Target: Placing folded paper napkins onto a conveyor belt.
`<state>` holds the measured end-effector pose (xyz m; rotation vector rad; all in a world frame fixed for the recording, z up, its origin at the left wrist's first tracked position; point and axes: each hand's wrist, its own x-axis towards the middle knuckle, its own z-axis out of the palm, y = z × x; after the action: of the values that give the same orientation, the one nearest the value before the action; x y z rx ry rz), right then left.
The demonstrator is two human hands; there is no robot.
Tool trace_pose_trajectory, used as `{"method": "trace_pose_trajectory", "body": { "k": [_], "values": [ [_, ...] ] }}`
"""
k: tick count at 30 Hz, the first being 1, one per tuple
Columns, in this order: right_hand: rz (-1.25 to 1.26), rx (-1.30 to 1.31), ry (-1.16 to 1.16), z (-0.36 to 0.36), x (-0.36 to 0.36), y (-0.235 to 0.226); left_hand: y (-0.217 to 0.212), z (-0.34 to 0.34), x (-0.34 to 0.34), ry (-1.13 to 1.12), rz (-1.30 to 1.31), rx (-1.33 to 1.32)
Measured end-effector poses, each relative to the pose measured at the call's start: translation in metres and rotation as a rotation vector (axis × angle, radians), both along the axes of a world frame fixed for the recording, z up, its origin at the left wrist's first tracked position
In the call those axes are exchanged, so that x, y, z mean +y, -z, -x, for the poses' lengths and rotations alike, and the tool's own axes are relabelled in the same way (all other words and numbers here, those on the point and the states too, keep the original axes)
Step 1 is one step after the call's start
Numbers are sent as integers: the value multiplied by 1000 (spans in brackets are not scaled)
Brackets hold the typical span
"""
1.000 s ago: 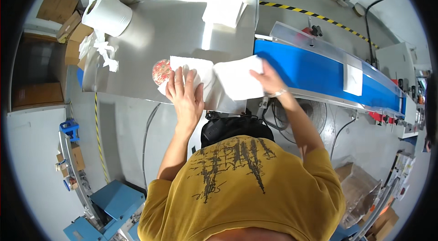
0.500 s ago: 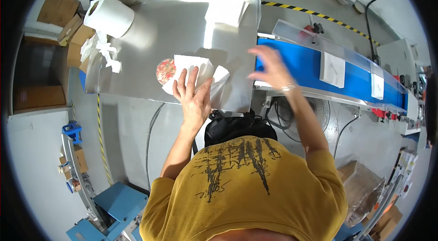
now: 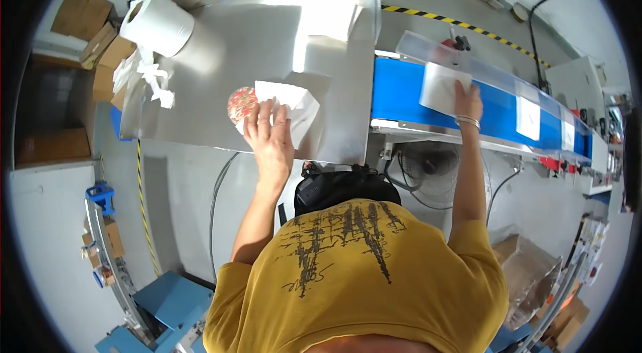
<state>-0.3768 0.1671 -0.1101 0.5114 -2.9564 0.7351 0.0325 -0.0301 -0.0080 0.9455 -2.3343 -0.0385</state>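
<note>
My left hand (image 3: 269, 136) lies with its fingers stretched over white flat sheets or packets (image 3: 301, 102) near the front edge of the metal table (image 3: 221, 52). Beside its fingertips is a round piece with a red, green and cream pattern (image 3: 241, 105), partly covered by the white pieces. Out to the right, my right hand (image 3: 469, 101) has its fingers closed at the edge of a white flat packet (image 3: 443, 87), which is on or just above the blue conveyor belt (image 3: 398, 89). Its thumb side is partly hidden.
Two more white packets (image 3: 528, 118) lie farther along the belt, below a clear plastic guard (image 3: 498, 72). A large white paper roll (image 3: 160, 22) and crumpled paper (image 3: 157, 82) are at the table's left. Bright white sheets (image 3: 331, 15) lie at its far side.
My right hand has moved right, from the table's edge to over the belt, where it holds a white packet. Packets on the belt have shifted right. My left hand has moved slightly left.
</note>
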Motion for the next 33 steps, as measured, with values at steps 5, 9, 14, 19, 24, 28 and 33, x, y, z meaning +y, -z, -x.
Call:
{"method": "trace_pose_trajectory", "body": {
  "k": [5, 9, 14, 19, 24, 28, 33],
  "values": [
    [237, 205, -797, -96, -58, -66, -2, -3, 5, 48, -34, 1],
    [375, -543, -1240, -192, -130, -89, -5, -6, 7, 134, -30, -31],
    [594, -835, -1126, -193, -138, -44, -12, -3, -4, -13, -90, -18],
    [5, 258, -706, -84, -59, 35, -3, -11, -13, 0, -39, -4],
    [-209, 3, 110, -42, -26, -37, 2, -9, -12, 23, -40, 45],
    [95, 271, -677, -91, -62, -56, -6, -10, -8, 49, -76, 23],
    [277, -413, -1308, -208, -153, -57, -16, -8, -7, 122, -142, -13]
  ]
}}
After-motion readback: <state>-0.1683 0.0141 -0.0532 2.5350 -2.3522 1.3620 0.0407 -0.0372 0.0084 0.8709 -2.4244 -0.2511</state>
